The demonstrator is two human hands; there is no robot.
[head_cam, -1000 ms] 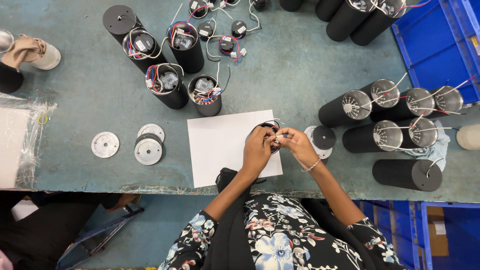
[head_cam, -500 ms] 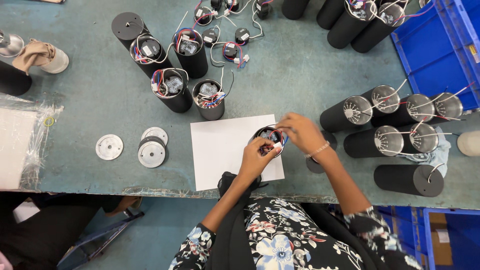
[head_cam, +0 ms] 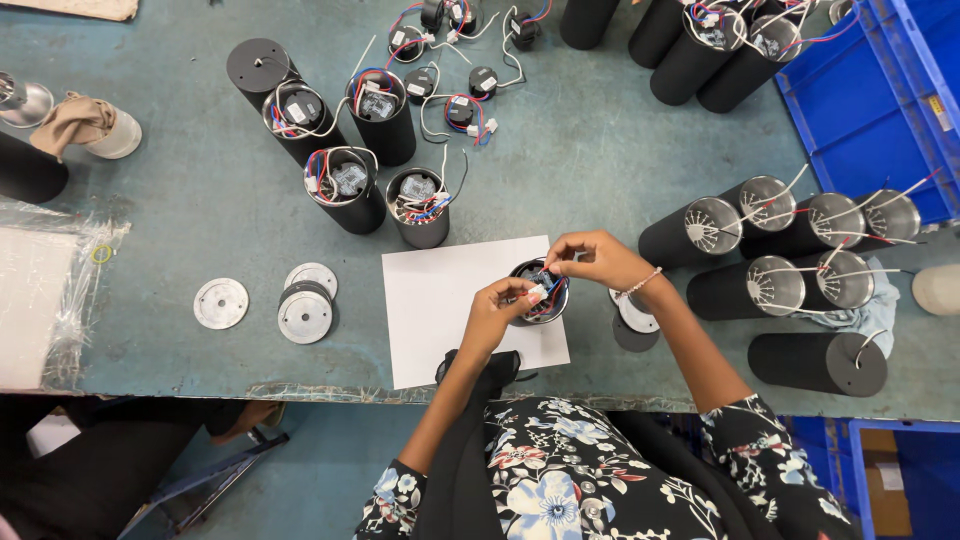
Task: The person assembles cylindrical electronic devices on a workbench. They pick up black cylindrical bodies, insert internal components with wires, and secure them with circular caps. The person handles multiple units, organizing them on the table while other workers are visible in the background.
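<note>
A black cylinder housing (head_cam: 533,296) with coloured wires inside stands on a white sheet of paper (head_cam: 445,300) at the table's near edge. My left hand (head_cam: 497,312) pinches a small white connector at the cylinder's open top. On the cylinder's far right rim, my right hand (head_cam: 596,259) holds the blue and red wires with its fingertips. Both hands meet over the opening and hide part of the inside.
Several upright black cylinders with wiring (head_cam: 350,185) stand behind the paper. More cylinders with metal ends (head_cam: 745,220) lie on the right. Round metal discs (head_cam: 305,310) lie at the left, another disc (head_cam: 634,318) under my right wrist. A blue bin (head_cam: 860,110) sits far right.
The view has shifted slightly. My hands stay over the cylinder on the paper, fingers working at the wires; the cylinder has not moved off the sheet.
</note>
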